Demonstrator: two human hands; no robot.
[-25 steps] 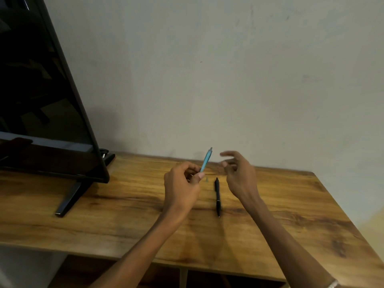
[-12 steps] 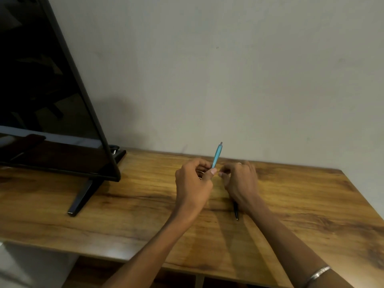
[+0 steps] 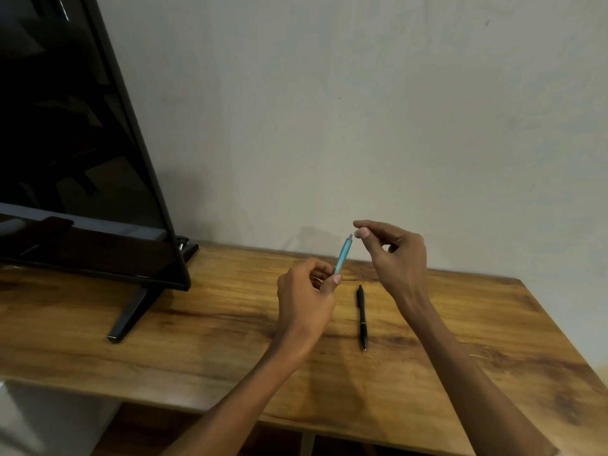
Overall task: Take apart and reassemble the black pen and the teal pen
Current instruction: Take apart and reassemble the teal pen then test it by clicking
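Right hand (image 3: 396, 255): risen from the surface (image 3: 493, 324) to the teal pen (image 3: 342, 256) top, fingertips pinched at its cap; disassembly apparently beginning. Left hand (image 3: 304, 301): closed around the teal pen's lower end, holding it tilted upright. Black pen (image 3: 362, 315): now uncovered, lying untouched between the hands.

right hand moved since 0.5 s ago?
Yes. The right hand has risen off the table beside the black pen, and now pinches at the top of the teal pen.

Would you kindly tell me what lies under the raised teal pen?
Bare wooden table lies below the slim teal plastic pen; its lower end is hidden inside the left hand.
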